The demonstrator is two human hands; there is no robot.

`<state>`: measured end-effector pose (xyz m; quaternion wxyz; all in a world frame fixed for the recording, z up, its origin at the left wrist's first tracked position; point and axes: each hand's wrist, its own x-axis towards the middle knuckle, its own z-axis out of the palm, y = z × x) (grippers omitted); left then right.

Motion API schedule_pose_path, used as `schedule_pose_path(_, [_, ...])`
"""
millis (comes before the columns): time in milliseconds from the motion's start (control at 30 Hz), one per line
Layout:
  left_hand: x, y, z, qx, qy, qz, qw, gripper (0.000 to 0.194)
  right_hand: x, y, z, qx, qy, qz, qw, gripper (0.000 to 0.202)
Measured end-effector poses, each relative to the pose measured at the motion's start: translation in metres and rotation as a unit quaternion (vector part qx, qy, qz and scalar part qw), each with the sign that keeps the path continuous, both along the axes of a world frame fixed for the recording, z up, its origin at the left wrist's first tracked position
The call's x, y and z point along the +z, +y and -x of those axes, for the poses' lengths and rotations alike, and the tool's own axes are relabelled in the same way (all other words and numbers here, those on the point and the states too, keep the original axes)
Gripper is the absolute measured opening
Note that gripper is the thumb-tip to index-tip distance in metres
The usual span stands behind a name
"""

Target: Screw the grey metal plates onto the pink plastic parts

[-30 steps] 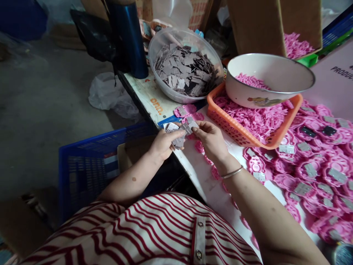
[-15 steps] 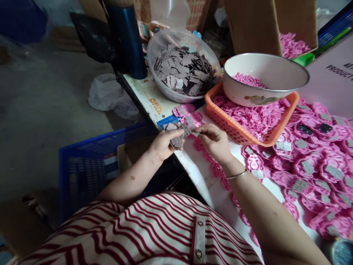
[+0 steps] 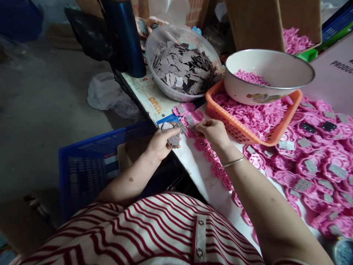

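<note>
My left hand (image 3: 161,142) is closed around a small stack of flat grey plates (image 3: 173,140), with the thumb on top. One grey plate (image 3: 181,127) sticks out from that stack to the right. My right hand (image 3: 212,132) pinches the edge of a thin grey plate (image 3: 191,122) over a pink plastic piece (image 3: 196,116); the fingers partly hide where plate and piece meet. Just beyond lies another pink piece (image 3: 188,107) with a grey plate in it. A row of pink pieces (image 3: 211,155) runs along the table edge beneath my right wrist.
A clear bowl of grey plates (image 3: 150,66) stands at the back beside a dark blue bottle (image 3: 132,44). An enamel bowl (image 3: 286,70) rests on an orange basket (image 3: 217,121) of pink parts. Plated pink pieces (image 3: 311,165) heap at right. A blue crate (image 3: 77,165) sits below left.
My right hand has moved slightly up and away from the left hand's stack, over a pink piece. My left hand has shifted a little left, still holding its plates.
</note>
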<state>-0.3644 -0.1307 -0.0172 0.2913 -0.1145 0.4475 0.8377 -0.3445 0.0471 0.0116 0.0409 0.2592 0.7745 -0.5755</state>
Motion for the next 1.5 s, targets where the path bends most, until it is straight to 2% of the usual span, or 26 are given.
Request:
schedule_pose_path(133, [0.0,0.0,0.001,-0.004,0.006,0.002,1.0,0.048,-0.001,0.002,-0.004,0.003,-0.018,-0.042,0.999,0.029])
schedule_pose_path(267, [0.003,0.002,-0.001,-0.01,0.018,0.011,1.0,0.047,0.013,-0.002,-0.009,0.001,0.032,-0.079,0.996,0.029])
schedule_pose_path(367, [0.004,0.004,-0.005,-0.02,0.031,0.022,0.999,0.046,0.026,-0.011,-0.015,0.064,0.038,-0.044,0.996,0.044])
schedule_pose_path(467, [0.005,0.006,-0.009,-0.033,0.049,0.038,0.998,0.045,0.03,-0.018,-0.021,0.116,0.037,-0.005,0.993,0.051])
schedule_pose_path(667, [0.007,0.008,-0.016,-0.073,0.112,0.085,0.987,0.031,0.033,-0.012,-0.031,0.136,0.069,-0.005,0.988,0.035])
schedule_pose_path(800, [0.011,0.012,-0.022,-0.102,0.112,0.09,0.984,0.03,0.04,-0.008,-0.04,0.124,0.091,-0.016,0.988,0.012])
schedule_pose_path(900, [0.013,0.014,-0.026,-0.117,0.096,0.077,0.985,0.034,0.036,-0.009,-0.048,0.076,0.105,0.004,0.992,0.023])
schedule_pose_path(1000, [0.014,0.016,-0.029,-0.121,0.097,0.076,0.985,0.034,0.031,-0.009,-0.057,0.076,0.091,0.018,0.993,0.041])
schedule_pose_path(1067, [0.014,0.015,-0.03,-0.119,0.119,0.089,0.982,0.03,0.031,-0.006,-0.062,0.095,0.074,0.005,0.993,0.038])
schedule_pose_path(1167, [0.015,0.015,-0.032,-0.119,0.181,0.119,0.969,0.024,0.038,0.002,-0.068,0.126,0.047,-0.041,0.99,0.014])
schedule_pose_path(1233, [0.014,0.015,-0.033,-0.123,0.184,0.12,0.968,0.025,0.04,0.007,-0.069,0.135,0.029,-0.063,0.988,0.011])
schedule_pose_path(1400, [0.011,0.016,-0.031,-0.111,0.118,0.093,0.982,0.037,0.025,0.015,-0.065,0.071,0.02,-0.1,0.992,0.02])
schedule_pose_path(1500, [0.01,0.013,-0.028,-0.114,0.095,0.077,0.986,0.036,0.013,0.016,-0.059,0.044,0.016,-0.119,0.992,0.017])
